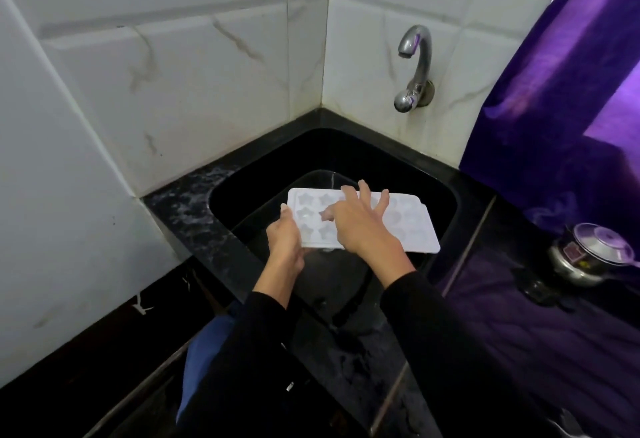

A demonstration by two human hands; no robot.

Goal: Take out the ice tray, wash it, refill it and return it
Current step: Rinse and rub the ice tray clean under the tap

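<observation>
A white ice tray [412, 226] with star-shaped moulds hangs level over the black sink [446, 195]. My left hand [285, 242] grips its near left edge, thumb on top and fingers underneath. My right hand [360, 221] lies on the tray's upper face with fingers spread and straight, covering the middle moulds. The chrome tap [415, 67] sticks out of the tiled wall above and behind the sink; no water runs from it.
Black stone counter [187, 209] rims the sink, wet at the left. A steel pressure cooker [588, 254] stands on the counter at the right. A purple curtain [561, 91] hangs at the right. White tiled walls meet in the corner behind the sink.
</observation>
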